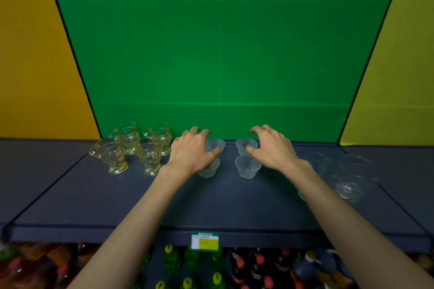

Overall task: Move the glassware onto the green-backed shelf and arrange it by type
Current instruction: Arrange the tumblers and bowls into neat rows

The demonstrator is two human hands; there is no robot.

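Now you have both hands over the middle group of small ribbed cups on the dark shelf (94,195) in front of the green back panel (223,54). Your left hand (192,150) hovers over the two left cups: the rear left cup (217,144) shows beside your thumb, and the front left cup (210,170) is partly hidden under your palm. Your right hand (272,148) is above the rear right cup (244,145), with the front right cup (247,166) just beside it and free. On both hands the fingers are spread and a little curled, and they seem to hold nothing, though I cannot tell for sure whether the left thumb touches a rim.

The glassware is already on the shelf in three groups: four yellow footed glasses (131,145) at the left, the four ribbed cups in the middle, and clear glass bowls (347,178) at the right, which are too faint to count.

I judge that you are in the arranging step, near the end. The next move calls for small, gentle pushes to square the cups into a neat block, well apart from the yellow glasses. Keep your left wrist high, because the front left cup sits right under it and can tip.
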